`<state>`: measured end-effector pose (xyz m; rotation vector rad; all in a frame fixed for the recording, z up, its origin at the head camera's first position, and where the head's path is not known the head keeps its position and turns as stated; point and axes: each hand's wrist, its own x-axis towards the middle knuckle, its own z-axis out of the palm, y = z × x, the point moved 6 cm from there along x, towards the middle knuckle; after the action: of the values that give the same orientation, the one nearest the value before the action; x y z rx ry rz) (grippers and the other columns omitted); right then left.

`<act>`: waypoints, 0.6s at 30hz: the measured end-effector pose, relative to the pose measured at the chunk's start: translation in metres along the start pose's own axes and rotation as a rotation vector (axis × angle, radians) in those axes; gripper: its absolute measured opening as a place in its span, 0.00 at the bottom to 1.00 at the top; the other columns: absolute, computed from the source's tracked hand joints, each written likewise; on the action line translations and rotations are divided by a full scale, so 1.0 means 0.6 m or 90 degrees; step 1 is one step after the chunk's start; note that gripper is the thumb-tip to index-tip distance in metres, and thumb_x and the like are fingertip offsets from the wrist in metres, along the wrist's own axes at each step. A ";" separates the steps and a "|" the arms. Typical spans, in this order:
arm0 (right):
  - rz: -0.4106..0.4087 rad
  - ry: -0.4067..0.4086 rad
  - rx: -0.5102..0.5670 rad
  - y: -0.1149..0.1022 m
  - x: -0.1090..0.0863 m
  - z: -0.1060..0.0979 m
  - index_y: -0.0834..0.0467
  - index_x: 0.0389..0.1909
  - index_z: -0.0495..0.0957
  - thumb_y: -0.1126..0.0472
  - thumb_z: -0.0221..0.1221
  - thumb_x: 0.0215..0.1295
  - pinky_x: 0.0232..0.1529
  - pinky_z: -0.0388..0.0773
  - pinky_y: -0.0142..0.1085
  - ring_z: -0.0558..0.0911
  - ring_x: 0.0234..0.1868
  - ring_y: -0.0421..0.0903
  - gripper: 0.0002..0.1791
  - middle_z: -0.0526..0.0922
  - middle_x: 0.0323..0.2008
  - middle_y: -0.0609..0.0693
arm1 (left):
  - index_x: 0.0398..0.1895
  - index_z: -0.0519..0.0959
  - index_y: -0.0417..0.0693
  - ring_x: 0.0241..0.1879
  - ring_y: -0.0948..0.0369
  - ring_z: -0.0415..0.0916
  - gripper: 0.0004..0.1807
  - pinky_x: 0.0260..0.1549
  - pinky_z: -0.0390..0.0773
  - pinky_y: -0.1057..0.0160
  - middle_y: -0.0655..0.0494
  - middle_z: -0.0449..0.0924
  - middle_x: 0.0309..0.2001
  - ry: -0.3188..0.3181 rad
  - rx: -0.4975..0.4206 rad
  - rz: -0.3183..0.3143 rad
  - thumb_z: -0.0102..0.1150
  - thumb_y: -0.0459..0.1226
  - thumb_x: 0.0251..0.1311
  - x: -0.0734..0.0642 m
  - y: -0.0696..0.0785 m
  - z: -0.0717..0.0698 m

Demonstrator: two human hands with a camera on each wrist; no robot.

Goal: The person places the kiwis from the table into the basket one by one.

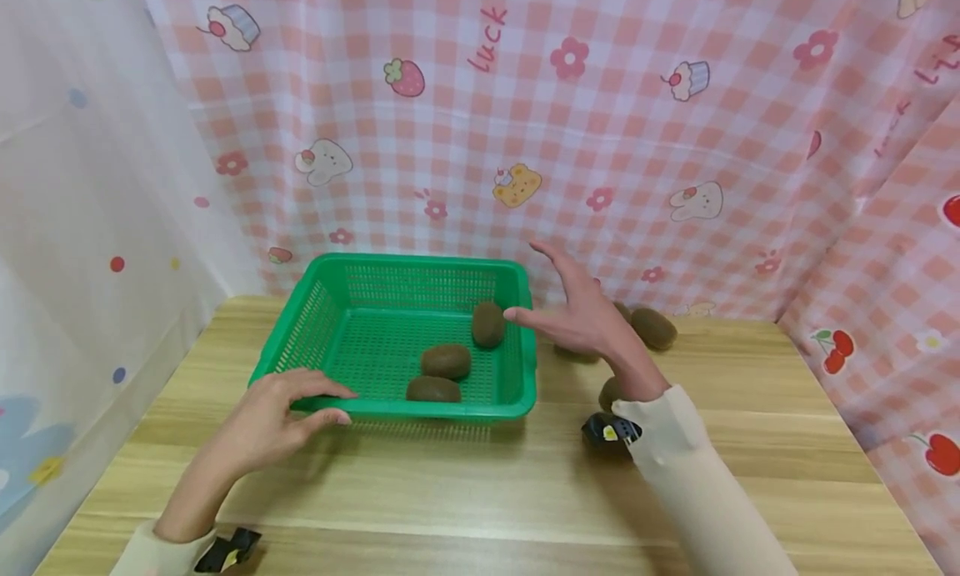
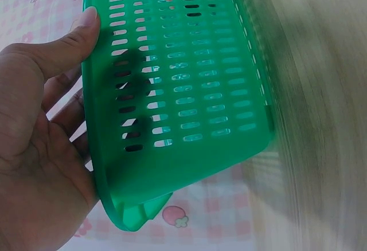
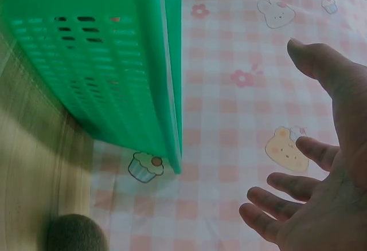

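A green plastic basket [image 1: 397, 408] with slotted sides stands on the table, three brown kiwis in its right half, one being the kiwi [image 1: 446, 362] in the middle. My left hand [image 1: 281, 418] holds the basket's near left rim; in the left wrist view the thumb [image 2: 86, 30] lies on the outer side and the other fingers are behind the wall. Above and beside the basket's right rim, my right hand [image 1: 573, 309] is spread with nothing in it. Its thumb overlaps the rim in the head view, while the right wrist view shows the fingers [image 3: 287, 191] apart from the basket.
More kiwis lie on the wooden table [image 1: 465, 493] right of the basket, including a kiwi [image 1: 653, 328] near the back, some partly hidden by the right hand and wrist. A pink checked curtain [image 1: 465, 126] hangs close behind the basket; a white curtain [image 1: 112, 184] hangs at left.
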<state>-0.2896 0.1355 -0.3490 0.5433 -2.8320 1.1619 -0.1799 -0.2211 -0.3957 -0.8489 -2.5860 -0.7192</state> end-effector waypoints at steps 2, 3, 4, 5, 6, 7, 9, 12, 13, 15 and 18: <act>0.003 0.007 -0.001 0.005 -0.005 -0.005 0.40 0.81 0.52 0.33 0.70 0.58 0.75 0.61 0.62 0.59 0.80 0.55 0.55 0.56 0.81 0.47 | 0.41 0.89 0.68 0.41 0.67 0.84 0.16 0.42 0.83 0.58 0.74 0.88 0.39 0.000 -0.003 0.000 0.79 0.39 0.50 -0.001 -0.001 0.000; 0.001 0.010 0.000 0.008 -0.008 -0.007 0.41 0.81 0.52 0.34 0.70 0.58 0.75 0.61 0.61 0.59 0.80 0.55 0.55 0.56 0.81 0.48 | 0.41 0.89 0.68 0.41 0.67 0.84 0.15 0.42 0.83 0.58 0.74 0.88 0.39 0.000 -0.003 0.000 0.79 0.39 0.50 -0.001 -0.001 -0.001; 0.000 0.013 0.001 0.010 -0.010 -0.010 0.41 0.81 0.52 0.34 0.70 0.58 0.75 0.61 0.61 0.59 0.80 0.55 0.55 0.56 0.81 0.48 | 0.41 0.89 0.68 0.41 0.67 0.84 0.15 0.42 0.83 0.58 0.74 0.88 0.39 0.000 -0.004 0.000 0.79 0.39 0.50 -0.001 -0.001 -0.001; 0.000 0.017 0.003 0.013 -0.013 -0.012 0.41 0.81 0.52 0.35 0.71 0.58 0.74 0.62 0.61 0.60 0.79 0.56 0.55 0.56 0.81 0.49 | 0.41 0.89 0.68 0.41 0.67 0.84 0.15 0.41 0.83 0.58 0.73 0.88 0.39 0.001 -0.005 -0.001 0.79 0.39 0.50 -0.001 -0.002 -0.001; -0.001 0.018 0.006 0.015 -0.016 -0.014 0.40 0.81 0.52 0.35 0.71 0.58 0.74 0.62 0.62 0.60 0.79 0.56 0.55 0.56 0.81 0.49 | 0.41 0.89 0.67 0.41 0.67 0.84 0.15 0.41 0.83 0.58 0.73 0.88 0.39 0.000 -0.005 -0.002 0.79 0.39 0.50 -0.001 -0.002 -0.001; -0.004 0.018 0.006 0.018 -0.019 -0.017 0.40 0.81 0.51 0.36 0.71 0.59 0.73 0.63 0.62 0.60 0.79 0.57 0.55 0.55 0.81 0.49 | 0.41 0.89 0.67 0.41 0.67 0.84 0.15 0.41 0.83 0.58 0.73 0.88 0.39 0.000 -0.005 -0.002 0.79 0.39 0.50 -0.002 -0.002 -0.002; 0.002 0.022 0.006 0.025 -0.026 -0.022 0.37 0.81 0.50 0.36 0.71 0.59 0.72 0.65 0.63 0.63 0.77 0.57 0.54 0.55 0.81 0.48 | 0.41 0.89 0.67 0.41 0.66 0.84 0.15 0.41 0.83 0.58 0.73 0.88 0.39 -0.002 -0.003 -0.005 0.79 0.39 0.50 -0.003 -0.003 -0.002; 0.011 0.032 0.001 0.037 -0.037 -0.031 0.34 0.81 0.50 0.36 0.71 0.58 0.70 0.67 0.64 0.66 0.74 0.57 0.54 0.55 0.81 0.47 | 0.41 0.89 0.67 0.42 0.66 0.84 0.15 0.42 0.83 0.58 0.72 0.88 0.39 -0.007 -0.002 -0.010 0.79 0.39 0.51 -0.004 -0.004 -0.001; 0.016 0.036 -0.008 0.041 -0.042 -0.034 0.33 0.81 0.49 0.35 0.70 0.58 0.69 0.67 0.65 0.67 0.74 0.57 0.54 0.54 0.81 0.46 | 0.41 0.89 0.67 0.42 0.66 0.84 0.15 0.42 0.83 0.57 0.72 0.88 0.39 -0.008 -0.003 -0.011 0.79 0.39 0.51 -0.004 -0.004 0.000; 0.019 0.045 -0.016 0.049 -0.049 -0.041 0.32 0.80 0.49 0.35 0.70 0.59 0.69 0.66 0.66 0.67 0.73 0.57 0.54 0.54 0.81 0.45 | 0.41 0.89 0.67 0.42 0.66 0.83 0.15 0.42 0.83 0.57 0.72 0.88 0.40 -0.011 -0.004 -0.012 0.79 0.40 0.51 -0.003 -0.005 0.001; 0.019 0.052 -0.024 0.059 -0.058 -0.049 0.32 0.80 0.49 0.36 0.71 0.59 0.71 0.62 0.67 0.64 0.76 0.58 0.54 0.55 0.81 0.46 | 0.41 0.89 0.67 0.42 0.65 0.84 0.15 0.43 0.83 0.57 0.71 0.88 0.40 -0.013 -0.009 -0.013 0.79 0.40 0.50 -0.003 -0.005 0.001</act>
<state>-0.2716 0.1899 -0.3572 0.4429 -2.7956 1.1058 -0.1808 -0.2236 -0.3983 -0.8385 -2.6144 -0.7386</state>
